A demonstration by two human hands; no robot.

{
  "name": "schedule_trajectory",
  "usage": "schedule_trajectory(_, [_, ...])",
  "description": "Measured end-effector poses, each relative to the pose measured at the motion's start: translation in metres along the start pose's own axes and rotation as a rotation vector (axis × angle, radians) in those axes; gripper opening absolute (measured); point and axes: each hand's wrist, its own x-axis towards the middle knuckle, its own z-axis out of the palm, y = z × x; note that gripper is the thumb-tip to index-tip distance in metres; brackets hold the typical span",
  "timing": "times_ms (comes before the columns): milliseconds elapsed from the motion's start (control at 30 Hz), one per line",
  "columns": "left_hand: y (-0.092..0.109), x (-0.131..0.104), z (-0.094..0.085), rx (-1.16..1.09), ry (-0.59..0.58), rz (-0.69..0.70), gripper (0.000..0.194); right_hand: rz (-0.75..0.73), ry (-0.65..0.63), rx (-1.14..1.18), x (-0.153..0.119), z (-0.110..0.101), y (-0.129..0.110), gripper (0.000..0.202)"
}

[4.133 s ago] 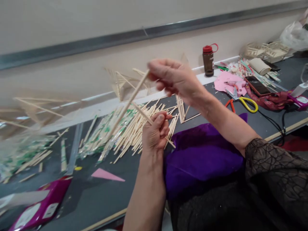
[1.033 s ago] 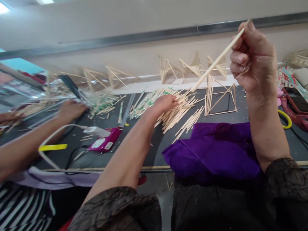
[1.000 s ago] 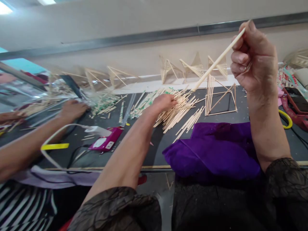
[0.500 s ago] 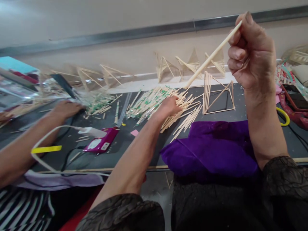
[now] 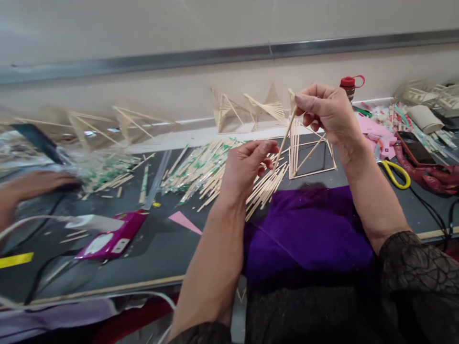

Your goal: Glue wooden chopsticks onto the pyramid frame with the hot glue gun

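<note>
My right hand [image 5: 328, 107] pinches the upper end of a thin wooden chopstick [image 5: 285, 138], which slants down to the left. My left hand [image 5: 245, 167] is at the chopstick's lower part, its thumb and fingers curled in against it. Behind my right hand stands an open frame made of sticks [image 5: 311, 169], with several sticks side by side along its left edge. Below my left hand lies a pile of loose chopsticks [image 5: 267, 188], and left of it are chopsticks in clear and green wrappers [image 5: 201, 167].
A purple cloth [image 5: 308, 234] lies at the table's front edge. Finished stick frames [image 5: 233, 112] stand along the wall. To the right are yellow-handled scissors [image 5: 396, 174], a pink glue gun [image 5: 382, 138] and a phone [image 5: 416, 148]. A magenta power box [image 5: 113, 239] and a co-worker's hand [image 5: 43, 184] are left.
My right hand has come down and to the left with the chopstick, which now stands steeper. My left hand has lifted off the loose pile to the chopstick. The view has swung right.
</note>
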Motion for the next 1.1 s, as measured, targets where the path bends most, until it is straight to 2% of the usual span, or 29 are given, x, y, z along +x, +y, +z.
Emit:
schedule_trajectory(100, [0.010, -0.007, 0.025, -0.201, -0.068, -0.028, 0.026, 0.009, -0.008, -0.159, 0.002, 0.004, 0.003, 0.021])
schedule_trajectory(200, [0.009, -0.005, 0.051, -0.290, -0.057, -0.015, 0.022, -0.027, 0.006, -0.282, 0.006, 0.001, 0.006, 0.018])
schedule_trajectory(367, [-0.003, 0.006, 0.079, -0.345, -0.023, 0.050, 0.009, -0.004, -0.036, -0.250, 0.011, -0.015, 0.006, 0.016])
schedule_trajectory(500, [-0.020, 0.008, 0.079, -0.354, 0.028, 0.044, 0.010, 0.116, -0.145, -0.276, 0.012, -0.020, 0.008, 0.010])
schedule_trajectory(600, [-0.029, 0.008, 0.076, -0.351, 0.061, 0.058, 0.010, 0.139, -0.187, -0.287, 0.014, -0.018, 0.013, 0.008])
schedule_trajectory(900, [-0.029, 0.007, 0.079, -0.365, 0.044, 0.051, 0.012, 0.114, -0.119, -0.278, 0.019, -0.008, 0.027, 0.011])
schedule_trajectory(1100, [-0.028, 0.006, 0.077, -0.422, -0.023, -0.004, 0.018, 0.104, -0.127, -0.204, 0.020, -0.010, 0.034, 0.011])
